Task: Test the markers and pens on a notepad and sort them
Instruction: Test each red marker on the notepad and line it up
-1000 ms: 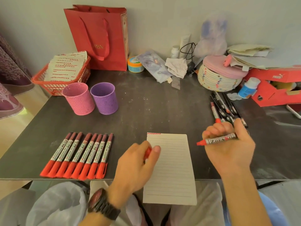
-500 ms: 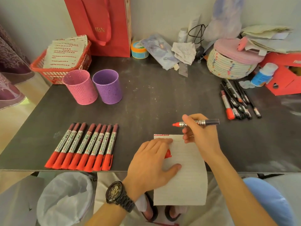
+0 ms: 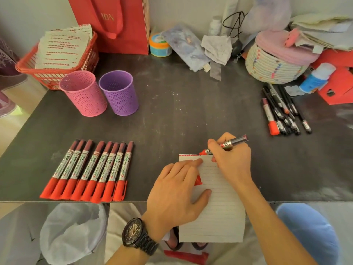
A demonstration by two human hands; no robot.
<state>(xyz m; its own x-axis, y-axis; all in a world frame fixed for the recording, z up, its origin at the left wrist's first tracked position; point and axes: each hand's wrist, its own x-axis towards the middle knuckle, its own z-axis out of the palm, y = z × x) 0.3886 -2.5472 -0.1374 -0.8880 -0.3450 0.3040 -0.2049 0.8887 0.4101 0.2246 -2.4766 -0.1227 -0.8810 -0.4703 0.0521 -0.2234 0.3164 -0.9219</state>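
Observation:
A lined notepad (image 3: 219, 207) hangs over the table's front edge, with red scribbles along its top line. My right hand (image 3: 233, 161) grips an uncapped red marker (image 3: 229, 144) whose tip touches the pad's top edge. My left hand (image 3: 177, 194) rests on the pad and presses it down. A red cap (image 3: 197, 181) is tucked between its thumb and fingers. Several capped red markers (image 3: 89, 173) lie in a neat row at the front left. A pile of black pens and one red marker (image 3: 282, 111) lies at the right.
A pink mesh cup (image 3: 84, 92) and a purple mesh cup (image 3: 119, 92) stand side by side at the back left. Behind them are a red basket (image 3: 55, 73) of papers and a red bag (image 3: 114, 23). A woven basket (image 3: 273, 67) and clutter fill the back right.
My right hand brought the uncapped marker from the right down to the pad's top edge. My left hand settled flat on the pad with the cap.

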